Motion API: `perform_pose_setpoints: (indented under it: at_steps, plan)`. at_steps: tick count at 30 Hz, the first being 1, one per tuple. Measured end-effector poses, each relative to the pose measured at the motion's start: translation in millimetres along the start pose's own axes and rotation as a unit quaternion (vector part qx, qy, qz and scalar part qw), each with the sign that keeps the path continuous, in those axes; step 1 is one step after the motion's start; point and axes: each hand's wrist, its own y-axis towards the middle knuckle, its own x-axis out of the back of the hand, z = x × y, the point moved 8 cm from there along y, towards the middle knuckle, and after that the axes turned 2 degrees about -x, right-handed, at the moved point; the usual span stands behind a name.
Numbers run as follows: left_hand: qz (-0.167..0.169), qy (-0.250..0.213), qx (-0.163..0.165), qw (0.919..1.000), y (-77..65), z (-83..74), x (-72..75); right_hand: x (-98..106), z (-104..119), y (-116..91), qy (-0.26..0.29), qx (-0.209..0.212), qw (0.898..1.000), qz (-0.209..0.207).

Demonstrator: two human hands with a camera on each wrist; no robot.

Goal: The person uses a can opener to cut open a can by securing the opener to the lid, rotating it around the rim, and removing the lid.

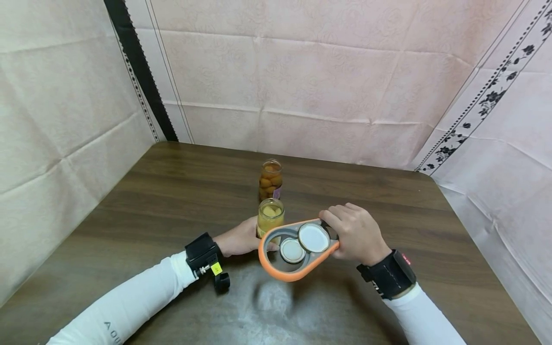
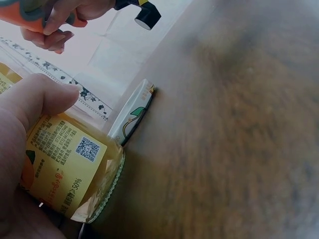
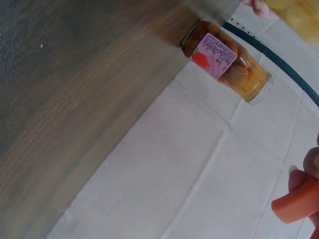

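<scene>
My left hand (image 1: 238, 238) grips a glass jar (image 1: 270, 216) of pale yellow fruit, its mouth uncovered; in the left wrist view the thumb lies across its yellow label (image 2: 71, 159). Just in front of this jar, my right hand (image 1: 357, 233) holds an orange-and-grey jar opener (image 1: 285, 276) by its narrow end. One lid (image 1: 314, 238), pale inside up, overlaps the opener near the right fingers. Through the opener's wide loop shows a second lid (image 1: 293, 251). The left wrist view has a patterned lid (image 2: 134, 112) on the table beside the jar.
Behind the yellow jar stands a second uncovered glass jar (image 1: 270, 181) with amber-brown round fruit and a pink label (image 3: 214, 55). The brown wooden table (image 1: 172, 191) meets pale cloth hangings (image 1: 280, 86) at its back and sides.
</scene>
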Motion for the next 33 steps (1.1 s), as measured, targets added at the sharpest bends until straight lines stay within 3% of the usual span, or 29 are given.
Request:
perform_pose_setpoints:
  at_steps: [33]
  plan:
    - [0.0,0.007,0.008,0.9999,23.9,3.1,3.3,-9.4,1.9,-1.9,0.019,-0.002,0.999,0.03]
